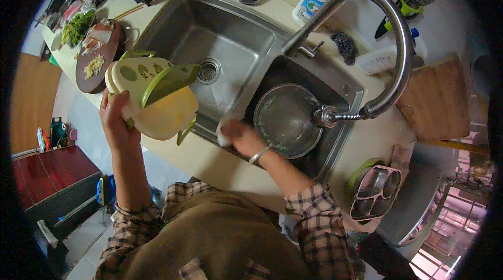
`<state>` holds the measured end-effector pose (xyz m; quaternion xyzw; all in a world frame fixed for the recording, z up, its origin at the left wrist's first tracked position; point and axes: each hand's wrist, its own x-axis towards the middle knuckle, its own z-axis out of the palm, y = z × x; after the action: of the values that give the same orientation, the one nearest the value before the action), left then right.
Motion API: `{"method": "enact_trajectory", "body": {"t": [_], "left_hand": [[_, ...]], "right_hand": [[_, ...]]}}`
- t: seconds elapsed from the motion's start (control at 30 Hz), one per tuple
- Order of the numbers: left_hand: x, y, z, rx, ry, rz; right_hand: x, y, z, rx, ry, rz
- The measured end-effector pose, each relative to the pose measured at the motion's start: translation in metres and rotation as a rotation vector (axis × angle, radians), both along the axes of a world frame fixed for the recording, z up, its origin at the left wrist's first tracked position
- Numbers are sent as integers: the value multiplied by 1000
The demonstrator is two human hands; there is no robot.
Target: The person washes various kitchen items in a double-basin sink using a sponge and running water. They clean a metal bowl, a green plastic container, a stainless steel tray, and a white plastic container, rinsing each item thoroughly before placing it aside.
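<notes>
My left hand (118,117) grips a cream and yellow plastic food container (169,115) with green clip flaps, lifted over the counter's front edge. Its lid (133,75), printed with small pictures, is held together with it at a tilt. My right hand (241,134), blurred and wearing a metal bangle, is over the front rim of the sink. It appears closed on a whitish cloth or sponge (224,134), too blurred to tell which. Close beside this hand, a round metal basin (289,121) with water sits in the smaller sink bowl.
An arched faucet (401,32) hangs its spray head over the basin. Left of the larger sink bowl (232,36) lies a cutting board (84,77) with chopped garlic. A pump bottle (310,5) and steel scourer (344,46) stand behind; a divided metal tray (375,193) is at right.
</notes>
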<state>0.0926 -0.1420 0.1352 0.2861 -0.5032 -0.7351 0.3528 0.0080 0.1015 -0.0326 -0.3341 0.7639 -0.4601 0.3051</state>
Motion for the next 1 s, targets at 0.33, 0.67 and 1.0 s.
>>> {"method": "enact_trajectory", "body": {"t": [0.33,0.67,1.0], "left_hand": [[22,-46,4,-511,-32,211],[18,9,108,-1472,335,182],[-76,327,165,-1211,958,-1252]], "right_hand": [[11,96,11,439,-24,-71],[2,141,-27,553,212,-59],[-7,162,-61,623,129,-74]]}}
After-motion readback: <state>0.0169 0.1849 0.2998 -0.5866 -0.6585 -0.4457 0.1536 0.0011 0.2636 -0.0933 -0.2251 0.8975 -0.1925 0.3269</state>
